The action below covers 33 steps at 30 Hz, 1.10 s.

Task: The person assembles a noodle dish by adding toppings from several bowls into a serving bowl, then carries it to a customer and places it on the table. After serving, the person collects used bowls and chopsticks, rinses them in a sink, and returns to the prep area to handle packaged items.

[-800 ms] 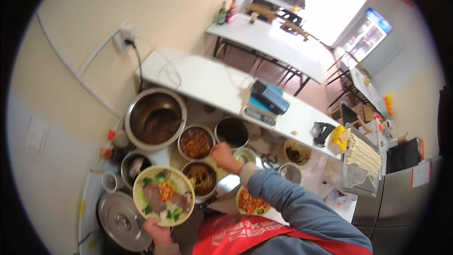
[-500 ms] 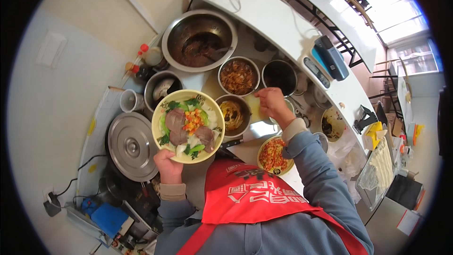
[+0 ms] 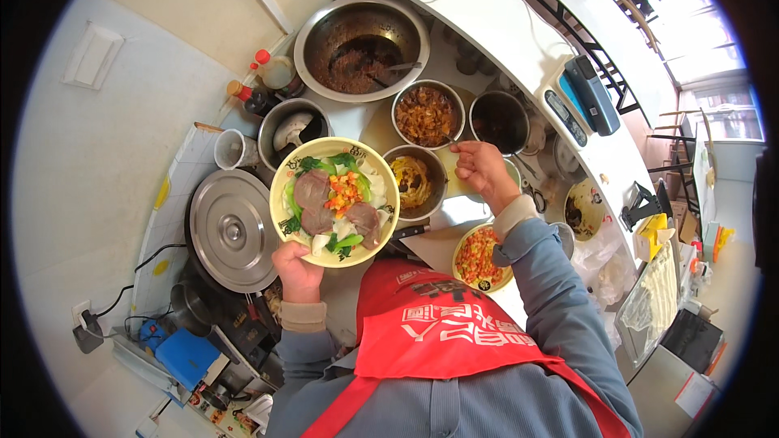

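My left hand [image 3: 297, 273] grips the lower left rim of a pale yellow bowl [image 3: 390, 221], thumb over the edge. In that bowl lie meat slices [image 3: 312, 190], green leafy vegetables [image 3: 349, 242], pale wide pieces and diced orange-red vegetables [image 3: 344, 190]. My right hand [image 3: 483, 170] is closed in a pinch at the thin handle [image 3: 448, 139] of a utensil, whose other end is hidden in a steel bowl of brown chopped food [image 3: 426, 116]. Below it stands a steel bowl with yellow oily food [image 3: 412, 182]. A yellow bowl of diced red-orange vegetables [image 3: 479, 258] sits under my right forearm.
A large steel basin [image 3: 307, 57] of dark sauce stands at the back, a dark-filled pot [image 3: 497, 123] right of it. A knife [image 3: 411, 231] lies near my apron. Left are a lidded pot [image 3: 233, 229] and bottles [image 3: 258, 100]. A scale [image 3: 565, 109] rests on the right-hand ledge.
My right hand has moved up to the utensil handle at the brown food's bowl. My left hand still holds the yellow bowl. The whole view has shifted slightly.
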Motion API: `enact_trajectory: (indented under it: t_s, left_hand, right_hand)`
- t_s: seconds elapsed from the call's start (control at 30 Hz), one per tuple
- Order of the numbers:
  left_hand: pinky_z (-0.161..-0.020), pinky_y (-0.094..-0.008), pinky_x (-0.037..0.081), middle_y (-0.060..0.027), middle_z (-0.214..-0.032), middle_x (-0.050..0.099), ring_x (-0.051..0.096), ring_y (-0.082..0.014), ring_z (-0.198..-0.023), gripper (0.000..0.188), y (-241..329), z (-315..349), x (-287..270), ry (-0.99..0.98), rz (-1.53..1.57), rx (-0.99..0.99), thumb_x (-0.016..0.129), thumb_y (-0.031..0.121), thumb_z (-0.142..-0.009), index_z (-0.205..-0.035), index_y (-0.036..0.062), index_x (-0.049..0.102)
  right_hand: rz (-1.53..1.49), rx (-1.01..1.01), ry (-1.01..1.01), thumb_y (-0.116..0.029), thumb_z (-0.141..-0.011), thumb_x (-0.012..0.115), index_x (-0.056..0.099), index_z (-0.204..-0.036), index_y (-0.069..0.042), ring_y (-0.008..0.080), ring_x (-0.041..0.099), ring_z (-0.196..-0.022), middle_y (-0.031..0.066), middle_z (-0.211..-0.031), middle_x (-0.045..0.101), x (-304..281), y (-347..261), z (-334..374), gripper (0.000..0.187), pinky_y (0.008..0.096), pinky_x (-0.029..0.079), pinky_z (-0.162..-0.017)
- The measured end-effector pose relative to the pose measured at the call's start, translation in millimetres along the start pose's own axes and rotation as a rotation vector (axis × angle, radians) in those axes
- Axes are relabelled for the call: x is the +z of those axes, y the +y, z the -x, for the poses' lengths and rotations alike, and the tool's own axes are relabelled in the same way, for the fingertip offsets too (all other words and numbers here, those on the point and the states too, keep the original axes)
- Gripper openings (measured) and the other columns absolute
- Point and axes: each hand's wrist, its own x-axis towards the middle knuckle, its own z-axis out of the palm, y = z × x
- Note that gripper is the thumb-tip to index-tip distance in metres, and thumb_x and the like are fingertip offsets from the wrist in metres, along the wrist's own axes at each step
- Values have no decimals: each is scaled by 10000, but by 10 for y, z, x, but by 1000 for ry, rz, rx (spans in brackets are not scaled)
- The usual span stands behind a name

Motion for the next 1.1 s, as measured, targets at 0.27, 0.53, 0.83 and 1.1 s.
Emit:
enact_trajectory:
  t_s: [0.27, 0.53, 0.83, 1.1]
  left_hand:
    - [-1157, -504, 368, -180, -1413, 515, 487, -374, -1320, 865, -36, 57, 1, -21, -3, 4, 488, 66, -599, -1455, -15, 393]
    - [-1154, -493, 375, -184, -1423, 510, 487, -370, -1323, 866, 22, 83, -24, -11, -4, 30, 488, 66, -603, -1459, -17, 386]
    - [-1158, -491, 368, -187, -1420, 510, 485, -371, -1325, 873, 3, 42, -55, 1, 11, 27, 489, 63, -598, -1461, -20, 384]
    - [-1159, -493, 365, -190, -1421, 505, 480, -378, -1327, 888, 19, 21, -13, 36, -20, 22, 484, 63, -590, -1466, -21, 374]
  right_hand:
    - [-271, 75, -30, -45, -976, 474, 554, -972, 61, 78, 222, -453, -68, -558, 265, -24, 128, 127, 132, 248, 227, -449]
    - [1303, -767, 354, -66, -817, 601, 656, -772, 39, 343, 651, -639, 221, -713, 654, 162, -152, 427, 127, 441, 523, -627]
    - [1669, -814, 350, -42, -751, 575, 690, -760, 44, 474, 654, -817, 299, -815, 661, 315, -95, 266, 144, 504, 541, -752]
    - [1435, -813, 172, -93, -808, 578, 633, -773, 61, 458, 607, -748, 292, -771, 589, 27, -277, 224, 167, 464, 500, -698]
